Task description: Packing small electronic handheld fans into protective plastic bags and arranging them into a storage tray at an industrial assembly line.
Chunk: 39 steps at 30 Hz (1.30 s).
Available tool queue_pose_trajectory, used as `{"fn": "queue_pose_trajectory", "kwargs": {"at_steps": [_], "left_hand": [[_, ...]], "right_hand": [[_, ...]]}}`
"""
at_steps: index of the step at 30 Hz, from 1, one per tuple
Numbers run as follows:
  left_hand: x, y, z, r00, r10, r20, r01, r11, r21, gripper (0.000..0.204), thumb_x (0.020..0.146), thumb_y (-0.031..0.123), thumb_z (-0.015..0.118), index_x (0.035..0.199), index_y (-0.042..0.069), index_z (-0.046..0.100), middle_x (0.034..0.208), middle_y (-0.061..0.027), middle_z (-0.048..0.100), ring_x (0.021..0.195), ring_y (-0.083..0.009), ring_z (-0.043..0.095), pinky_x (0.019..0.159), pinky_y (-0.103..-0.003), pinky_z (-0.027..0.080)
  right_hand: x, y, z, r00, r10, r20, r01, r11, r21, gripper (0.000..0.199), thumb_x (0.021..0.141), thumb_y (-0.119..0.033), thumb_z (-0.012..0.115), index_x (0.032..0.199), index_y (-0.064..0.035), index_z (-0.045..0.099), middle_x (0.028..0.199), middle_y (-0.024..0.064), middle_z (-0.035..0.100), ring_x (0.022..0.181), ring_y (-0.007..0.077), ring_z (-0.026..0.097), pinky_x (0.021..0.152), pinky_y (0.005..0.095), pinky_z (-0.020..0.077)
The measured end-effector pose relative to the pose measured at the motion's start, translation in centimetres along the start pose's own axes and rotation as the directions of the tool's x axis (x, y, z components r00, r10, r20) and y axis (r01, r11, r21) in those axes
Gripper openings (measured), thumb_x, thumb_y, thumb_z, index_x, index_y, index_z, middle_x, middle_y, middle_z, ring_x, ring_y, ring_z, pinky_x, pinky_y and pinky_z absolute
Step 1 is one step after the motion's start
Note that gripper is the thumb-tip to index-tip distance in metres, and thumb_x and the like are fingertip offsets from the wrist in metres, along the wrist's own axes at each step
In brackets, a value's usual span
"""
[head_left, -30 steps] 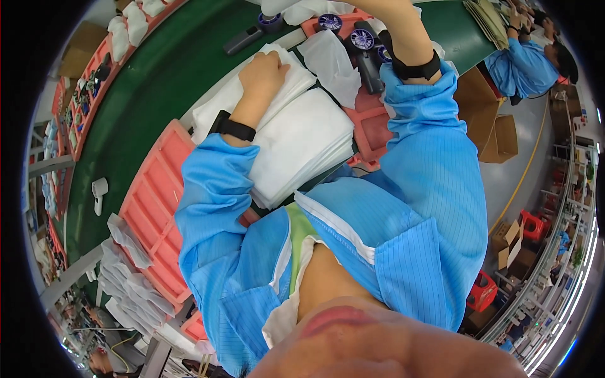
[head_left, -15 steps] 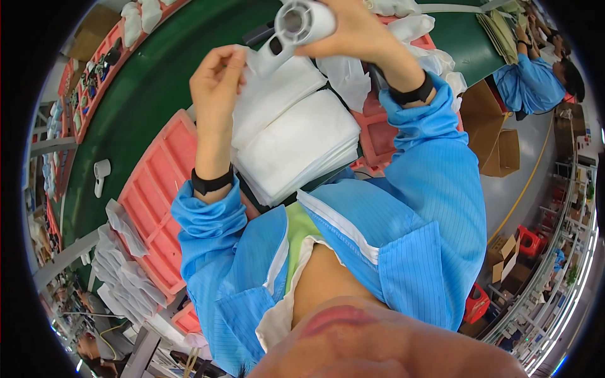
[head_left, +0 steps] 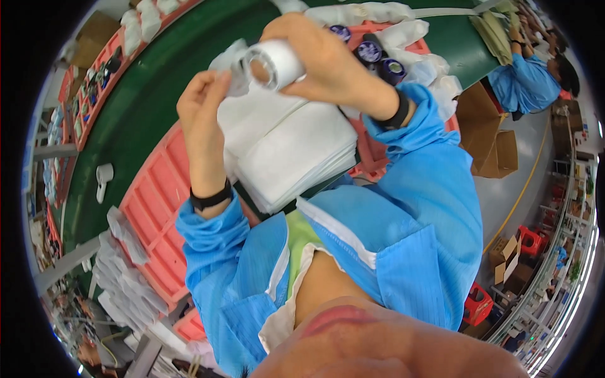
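White fan (head_left: 286,62) is above the stacked sheets (head_left: 296,151), between our hands. Left to right: our left hand (head_left: 205,104) bunches narrowly by the fan's blurred end, and we cannot tell what it pinches; our right hand (head_left: 324,60) wraps around the fan.

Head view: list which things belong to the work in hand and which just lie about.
In the work:
right hand, holding a white cylindrical device
left hand, at a blurred pale piece, perhaps part of the device
white sheet stack below the hands, seemingly in use

Apparently lying about:
second white device on the green table
open cardboard box
red stool
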State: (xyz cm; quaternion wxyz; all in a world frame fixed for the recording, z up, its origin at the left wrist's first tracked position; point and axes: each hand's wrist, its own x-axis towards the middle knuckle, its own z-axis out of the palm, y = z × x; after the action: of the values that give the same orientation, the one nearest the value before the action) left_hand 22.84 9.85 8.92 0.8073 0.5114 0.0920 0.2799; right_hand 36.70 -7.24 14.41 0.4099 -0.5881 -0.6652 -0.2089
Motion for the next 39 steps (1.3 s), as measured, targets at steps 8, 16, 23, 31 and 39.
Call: {"fn": "queue_pose_trajectory", "kwargs": {"at_steps": [8,16,23,31,39], "left_hand": [[-2.1,1.1,3.4,0.953,0.256,-0.162,-0.208,0.942,0.265,0.009,0.087,0.002,0.065,0.093,-0.005,0.066,0.087,-0.0037,0.064,0.08,-0.0101,0.058,0.075,-0.023,0.046],[-4.2,0.3,6.2,0.821,0.518,0.241,-0.486,0.411,0.772,0.008,0.083,-0.004,0.065,0.09,-0.005,0.068,0.085,-0.0071,0.063,0.079,-0.0165,0.06,0.072,-0.025,0.047],[-3.5,1.2,7.4,0.836,0.508,0.21,-0.428,0.362,0.828,0.038,0.076,0.0,0.072,0.113,0.002,0.061,0.113,-0.012,0.057,0.097,-0.0213,0.059,0.078,-0.033,0.05],[-2.0,3.1,2.4,0.848,0.298,0.438,-0.458,0.827,0.325,0.052,0.07,0.004,0.074,0.119,0.007,0.055,0.128,-0.0147,0.049,0.11,-0.0232,0.054,0.087,-0.034,0.048],[-2.4,0.4,5.6,0.828,0.559,0.031,-0.54,0.783,0.309,0.052,0.068,0.008,0.08,0.115,0.01,0.057,0.133,-0.0117,0.045,0.114,-0.0247,0.05,0.095,-0.036,0.042]], "right_hand": [[-0.7,-0.8,3.5,0.991,0.014,-0.136,-0.001,0.995,0.097,0.069,0.057,-0.002,0.082,0.12,-0.0018,0.054,0.105,0.0148,0.055,0.095,0.0295,0.059,0.072,0.0343,0.0531],[-0.2,-0.3,3.2,0.991,0.119,-0.062,-0.127,0.981,-0.147,0.072,0.057,-0.009,0.082,0.122,-0.0004,0.052,0.102,0.0134,0.053,0.087,0.0278,0.057,0.062,0.0323,0.0528],[-0.5,0.4,4.0,0.904,0.425,-0.049,-0.406,0.888,0.216,0.071,0.063,-0.011,0.079,0.124,-0.001,0.047,0.108,0.0144,0.051,0.101,0.0282,0.055,0.067,0.0334,0.0524],[-0.9,0.0,2.6,0.989,0.144,0.027,-0.143,0.916,0.376,0.058,0.072,-0.018,0.072,0.123,-0.0011,0.049,0.113,0.0148,0.055,0.106,0.022,0.056,0.074,0.0359,0.0506],[-1.8,0.0,3.2,0.947,0.316,0.054,-0.321,0.934,0.159,0.04,0.071,-0.009,0.071,0.108,-0.0009,0.059,0.095,0.0167,0.063,0.082,0.0337,0.063,0.069,0.036,0.05]]}}
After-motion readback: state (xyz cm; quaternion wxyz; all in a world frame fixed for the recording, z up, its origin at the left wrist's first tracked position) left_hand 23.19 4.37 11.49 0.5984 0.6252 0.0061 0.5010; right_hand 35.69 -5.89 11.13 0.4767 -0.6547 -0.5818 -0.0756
